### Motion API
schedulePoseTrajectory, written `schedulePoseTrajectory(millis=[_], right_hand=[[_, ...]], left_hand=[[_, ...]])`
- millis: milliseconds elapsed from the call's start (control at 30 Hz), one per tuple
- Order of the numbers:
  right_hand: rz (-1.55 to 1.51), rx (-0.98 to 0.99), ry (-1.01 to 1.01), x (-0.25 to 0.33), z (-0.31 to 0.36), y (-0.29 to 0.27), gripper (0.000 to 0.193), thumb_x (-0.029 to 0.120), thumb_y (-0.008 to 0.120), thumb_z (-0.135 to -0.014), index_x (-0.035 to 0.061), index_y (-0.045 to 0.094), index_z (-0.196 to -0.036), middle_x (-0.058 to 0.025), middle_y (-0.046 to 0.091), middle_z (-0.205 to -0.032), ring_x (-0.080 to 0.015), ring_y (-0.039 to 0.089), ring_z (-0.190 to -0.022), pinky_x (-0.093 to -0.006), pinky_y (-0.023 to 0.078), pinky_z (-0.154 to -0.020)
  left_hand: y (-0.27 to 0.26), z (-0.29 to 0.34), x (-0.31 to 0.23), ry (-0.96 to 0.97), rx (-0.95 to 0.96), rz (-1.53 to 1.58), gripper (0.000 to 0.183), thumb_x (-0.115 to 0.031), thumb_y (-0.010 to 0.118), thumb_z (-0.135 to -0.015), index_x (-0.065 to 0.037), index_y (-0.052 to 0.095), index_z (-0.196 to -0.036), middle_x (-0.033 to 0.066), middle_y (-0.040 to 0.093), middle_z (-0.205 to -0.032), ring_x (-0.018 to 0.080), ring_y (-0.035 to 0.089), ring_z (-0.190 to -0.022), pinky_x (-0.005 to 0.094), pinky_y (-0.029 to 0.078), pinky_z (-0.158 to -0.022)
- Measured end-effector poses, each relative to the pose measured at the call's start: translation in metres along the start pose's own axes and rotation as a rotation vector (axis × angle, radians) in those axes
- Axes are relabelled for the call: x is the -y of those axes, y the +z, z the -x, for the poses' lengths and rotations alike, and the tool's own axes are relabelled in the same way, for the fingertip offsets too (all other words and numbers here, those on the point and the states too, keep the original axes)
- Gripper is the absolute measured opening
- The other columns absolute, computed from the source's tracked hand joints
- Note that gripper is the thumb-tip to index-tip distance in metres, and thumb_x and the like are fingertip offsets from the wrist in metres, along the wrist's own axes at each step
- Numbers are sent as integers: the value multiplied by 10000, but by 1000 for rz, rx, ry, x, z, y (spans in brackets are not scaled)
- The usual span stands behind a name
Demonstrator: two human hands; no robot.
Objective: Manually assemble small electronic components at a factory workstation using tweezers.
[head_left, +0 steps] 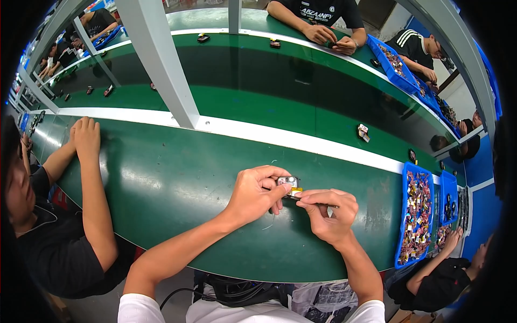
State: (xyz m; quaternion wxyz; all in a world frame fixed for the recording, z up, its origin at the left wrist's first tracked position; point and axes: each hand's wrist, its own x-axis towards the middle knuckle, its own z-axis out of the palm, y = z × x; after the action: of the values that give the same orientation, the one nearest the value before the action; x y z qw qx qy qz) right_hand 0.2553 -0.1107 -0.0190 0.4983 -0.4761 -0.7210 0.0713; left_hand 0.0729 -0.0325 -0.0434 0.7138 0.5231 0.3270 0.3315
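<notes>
Green tabletop (pixel 177 177), hands (pixel 253 191) (pixel 331 218) holding device (pixel 291 181) and tool (pixel 334 206), short of rail (pixel 307 146)

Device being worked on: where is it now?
In the head view, the device is just right of centre, held in the left hand above the green tabletop, with the right hand close at its right.

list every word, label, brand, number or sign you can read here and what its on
Black T-shirt at the top: pale lettering across the chest and a small round white mark; I won't copy out the wording.
Small device in the left hand: any marking is too small to read.
Small parts in the large blue tray on the right: too small to read.
I can make out no other readable text.
</notes>
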Motion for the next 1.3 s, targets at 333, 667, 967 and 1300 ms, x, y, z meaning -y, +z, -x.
schedulePoseTrajectory(millis=[333, 667, 967, 1300], right_hand=[[-27, -32, 25, -3, 4, -4, 147, -20, 810, -737, 72, 733, -821, -46, 774, -821, -77, 550, -445, -225, 377, -451], [-25, -269, 120, -26, 9, -2, 170, 22, 827, -756, 59, 734, -893, -32, 706, -701, -69, 405, -390, -240, 346, -428], [49, -224, 56, -27, 9, 1, 114, 78, 795, -783, 80, 694, -835, -37, 727, -765, -209, 657, -536, -307, 499, -517], [-2, -260, -13, -31, 10, 7, 142, 73, 832, -739, 78, 726, -832, -36, 706, -689, -160, 535, -417, -286, 437, -461]], left_hand=[[2, -2, -2, -9, 24, -23, 201, 33, 647, -924, 115, 631, -1107, 137, 688, -835, 170, 668, -576, 270, 560, -498], [-31, -118, -22, 192, -328, -255, 233, -76, 674, -940, 104, 645, -1086, 103, 669, -817, 150, 664, -601, 256, 556, -538], [-17, -182, -59, 568, -602, -1392, 352, -333, 664, -932, 14, 709, -960, 263, 632, -1068, 469, 679, -819, 517, 559, -723], [112, -206, -49, 551, -5, -1163, 156, -97, 710, -825, -46, 769, -959, 136, 746, -885, 301, 724, -859, 408, 563, -779]])
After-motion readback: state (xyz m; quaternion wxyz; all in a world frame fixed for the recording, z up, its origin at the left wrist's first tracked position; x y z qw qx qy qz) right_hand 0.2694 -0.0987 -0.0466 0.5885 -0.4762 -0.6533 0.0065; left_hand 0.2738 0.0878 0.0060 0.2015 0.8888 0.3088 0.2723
